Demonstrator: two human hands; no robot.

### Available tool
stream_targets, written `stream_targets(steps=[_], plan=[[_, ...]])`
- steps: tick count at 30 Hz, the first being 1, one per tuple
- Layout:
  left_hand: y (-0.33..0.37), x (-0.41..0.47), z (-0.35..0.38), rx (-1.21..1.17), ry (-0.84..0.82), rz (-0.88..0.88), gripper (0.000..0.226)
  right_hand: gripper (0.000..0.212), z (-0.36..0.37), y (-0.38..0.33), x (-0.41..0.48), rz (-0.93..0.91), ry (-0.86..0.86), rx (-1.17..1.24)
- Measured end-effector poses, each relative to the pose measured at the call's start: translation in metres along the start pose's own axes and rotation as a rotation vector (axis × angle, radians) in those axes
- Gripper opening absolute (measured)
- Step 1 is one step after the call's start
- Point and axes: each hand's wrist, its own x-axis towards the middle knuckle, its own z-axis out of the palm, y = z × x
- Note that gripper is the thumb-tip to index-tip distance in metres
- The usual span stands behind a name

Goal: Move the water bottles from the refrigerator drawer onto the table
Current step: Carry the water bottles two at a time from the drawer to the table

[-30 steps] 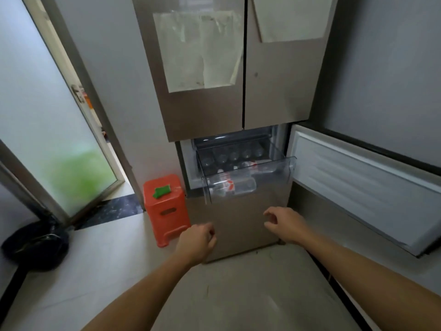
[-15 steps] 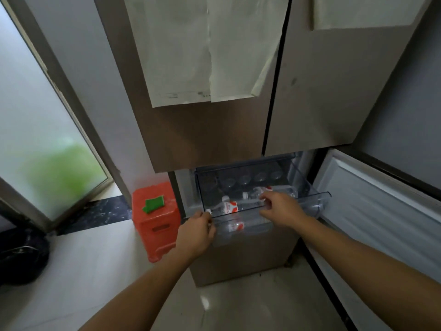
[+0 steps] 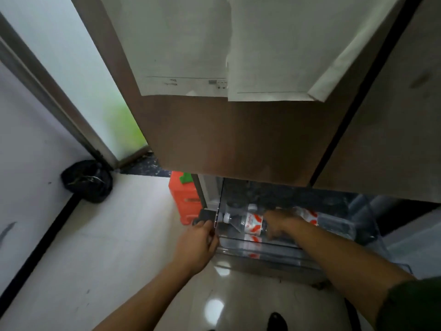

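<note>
Head: two hands [image 3: 198,244] [image 3: 279,223] grip one drawer [image 3: 274,250], one bottle [image 3: 251,222].

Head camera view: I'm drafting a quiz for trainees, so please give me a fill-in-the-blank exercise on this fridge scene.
1. The right hand grips a clear plastic water bottle that lies on its ____.
2. The left hand holds the transparent refrigerator drawer at its front ____ corner.
3. The crumpled bag at far left is coloured ____.
Missing words: side; left; black.
</note>
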Motion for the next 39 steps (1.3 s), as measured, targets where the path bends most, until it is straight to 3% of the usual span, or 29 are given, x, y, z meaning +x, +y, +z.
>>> stream_targets(steps=[7,12,15,17,22,25,29,33,39], plan=[[0.014,0.025,0.006,0.004,0.086,-0.147,0.016,0.033,-0.004,0.02,0.011,-0.124,-0.032,0.139],[0.031,0.056,0.004,-0.131,0.021,-0.259,0.042,0.066,-0.016,0.042,-0.004,-0.221,0.056,0.286],[0.044,0.07,-0.001,-0.436,-0.074,-0.333,0.045,0.07,-0.024,0.039,-0.017,-0.317,0.088,0.381],[0.051,0.075,-0.008,-0.553,-0.018,-0.38,0.036,0.072,-0.027,0.031,-0.024,-0.373,0.086,0.459],[0.052,0.061,-0.036,-0.487,0.254,-0.316,0.021,0.084,-0.024,0.021,-0.011,-0.366,-0.01,0.622],[0.041,0.038,-0.057,-0.418,0.402,-0.372,0.017,0.083,-0.024,0.025,0.001,-0.248,-0.167,0.501],[0.016,0.008,-0.076,-0.379,0.528,-0.484,0.035,0.061,-0.002,0.014,0.014,-0.18,-0.332,0.131],[0.008,-0.011,-0.085,-0.428,0.602,-0.534,0.03,0.027,0.014,-0.006,0.022,-0.234,-0.251,0.004],[0.009,-0.013,-0.093,-0.453,0.618,-0.539,0.026,0.039,0.003,0.003,0.023,-0.245,-0.08,0.054]])
